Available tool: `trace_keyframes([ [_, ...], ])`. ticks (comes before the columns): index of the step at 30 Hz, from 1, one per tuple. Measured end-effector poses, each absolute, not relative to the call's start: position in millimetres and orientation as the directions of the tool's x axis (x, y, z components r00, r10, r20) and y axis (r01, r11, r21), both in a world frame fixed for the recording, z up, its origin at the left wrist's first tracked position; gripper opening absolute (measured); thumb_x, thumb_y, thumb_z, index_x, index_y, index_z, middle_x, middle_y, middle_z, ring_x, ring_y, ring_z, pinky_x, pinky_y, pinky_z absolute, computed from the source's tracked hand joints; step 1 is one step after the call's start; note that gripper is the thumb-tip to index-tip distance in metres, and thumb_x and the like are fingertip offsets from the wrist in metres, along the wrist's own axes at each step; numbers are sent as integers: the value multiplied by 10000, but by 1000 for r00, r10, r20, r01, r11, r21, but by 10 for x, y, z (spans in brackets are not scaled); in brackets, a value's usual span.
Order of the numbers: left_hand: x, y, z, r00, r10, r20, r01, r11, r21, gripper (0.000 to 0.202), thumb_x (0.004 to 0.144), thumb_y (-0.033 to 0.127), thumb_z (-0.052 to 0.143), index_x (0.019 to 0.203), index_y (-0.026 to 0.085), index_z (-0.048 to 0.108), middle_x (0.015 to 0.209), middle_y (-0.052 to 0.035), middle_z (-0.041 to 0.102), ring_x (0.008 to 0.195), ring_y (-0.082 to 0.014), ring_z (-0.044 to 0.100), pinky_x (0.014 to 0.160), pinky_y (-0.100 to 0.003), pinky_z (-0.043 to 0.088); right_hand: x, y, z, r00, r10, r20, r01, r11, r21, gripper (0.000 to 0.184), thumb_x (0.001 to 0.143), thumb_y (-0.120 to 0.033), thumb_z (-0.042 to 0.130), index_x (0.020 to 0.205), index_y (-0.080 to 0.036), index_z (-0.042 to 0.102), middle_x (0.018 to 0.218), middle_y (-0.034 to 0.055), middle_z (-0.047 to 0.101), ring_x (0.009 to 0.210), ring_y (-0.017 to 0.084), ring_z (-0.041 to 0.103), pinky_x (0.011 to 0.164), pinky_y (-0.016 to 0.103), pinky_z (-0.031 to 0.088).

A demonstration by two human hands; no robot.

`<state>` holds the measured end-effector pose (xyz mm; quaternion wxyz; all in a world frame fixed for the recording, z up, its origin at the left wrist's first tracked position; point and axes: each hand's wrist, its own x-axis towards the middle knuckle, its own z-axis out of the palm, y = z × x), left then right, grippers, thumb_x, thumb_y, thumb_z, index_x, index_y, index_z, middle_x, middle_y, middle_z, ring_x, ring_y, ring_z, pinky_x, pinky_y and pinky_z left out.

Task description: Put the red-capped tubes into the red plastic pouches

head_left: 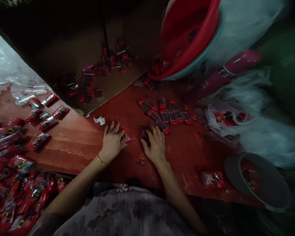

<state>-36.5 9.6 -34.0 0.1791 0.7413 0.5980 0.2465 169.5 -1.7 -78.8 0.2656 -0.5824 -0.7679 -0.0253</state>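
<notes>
Left hand (pixel 112 140) has its fingers spread beside a red packet (pixel 127 132) on the tabletop (pixel 88 144). Right hand's (pixel 155 144) at a dark pack (pixel 145 133), can't tell if its fingers grip.

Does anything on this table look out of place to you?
Two things look like stray litter: a crumpled white scrap near the corner of the cardboard box, and small dark loops on the red tabletop, unlike the red packs around. I see no clear spill or damage.

The reddish bench (pixel 73 150) bears an open cardboard box (pixel 120 86), dark red-ended packs (pixel 165 116) (loosely clustered), crumpled white scrap (pixel 99 120) and shiny red packets (pixel 38 141).
</notes>
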Motion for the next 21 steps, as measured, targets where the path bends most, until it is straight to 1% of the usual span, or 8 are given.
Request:
trace_keyframes([
  [2, -344, 165, -415, 221, 965, 139, 866, -260, 428, 290, 810, 349, 596, 1059, 234, 692, 1330, -127, 543, 1322, -361, 360, 1066, -578, 261, 1700, -18, -781, -171, 872, 458, 901, 327, -287, 406, 897, -381, 466, 1209, -137, 558, 1310, 178, 530, 1324, 307, 355, 1056, 538, 296],
  [4, -355, 180, -479, 235, 962, 140, 887, -272, 374, 276, 842, 314, 544, 1071, 263, 689, 1308, -107, 566, 1325, -349, 358, 1060, -577, 269, 1705, -17, -773, -169, 862, 478, 894, 338, -293, 376, 894, -371, 477, 1181, -149, 578, 1276, 161, 565, 1300, 296, 396, 1059, 522, 299],
  [10, -349, 152, -518, 249, 954, 166, 892, -293, 346, 284, 844, 229, 503, 1046, 261, 699, 1230, -90, 627, 1315, -338, 377, 1076, -572, 233, 1692, -24, -727, -186, 814, 551, 874, 393, -285, 262, 881, -313, 515, 1042, -153, 646, 1157, 129, 651, 1213, 277, 498, 1057, 487, 307],
  [12, -336, 141, -507, 261, 951, 165, 896, -303, 326, 287, 861, 260, 488, 1060, 239, 694, 1236, -102, 621, 1311, -338, 383, 1074, -566, 242, 1686, -32, -716, -186, 804, 564, 869, 403, -288, 234, 879, -295, 521, 1005, -152, 656, 1130, 122, 666, 1194, 270, 515, 1058, 485, 302],
  [15, -321, 112, -495, 244, 956, 161, 901, -285, 328, 353, 861, 346, 508, 1148, 199, 652, 1331, -140, 540, 1323, -353, 359, 1066, -565, 259, 1681, -37, -721, -183, 804, 565, 867, 403, -293, 227, 883, -298, 514, 986, -162, 664, 1119, 111, 674, 1177, 258, 530, 1061, 479, 294],
  [17, -313, 95, -498, 230, 960, 160, 900, -273, 341, 356, 854, 350, 523, 1160, 218, 646, 1368, -135, 503, 1333, -359, 341, 1062, -572, 262, 1682, -31, -736, -179, 812, 555, 867, 397, -302, 231, 887, -307, 505, 987, -178, 668, 1117, 101, 677, 1173, 252, 535, 1063, 476, 288],
  [19, -307, 90, -508, 236, 959, 158, 898, -277, 341, 307, 859, 316, 516, 1117, 259, 672, 1357, -113, 520, 1334, -356, 341, 1058, -578, 260, 1685, -25, -747, -174, 820, 545, 865, 392, -314, 233, 888, -311, 501, 990, -190, 672, 1109, 93, 682, 1169, 248, 541, 1066, 475, 282],
  [21, -303, 93, -518, 235, 958, 167, 898, -280, 339, 287, 863, 301, 507, 1081, 271, 691, 1338, -109, 539, 1330, -354, 350, 1058, -578, 260, 1684, -30, -735, -170, 817, 551, 857, 399, -327, 224, 885, -303, 505, 981, -193, 675, 1095, 89, 688, 1158, 248, 549, 1068, 479, 278],
])
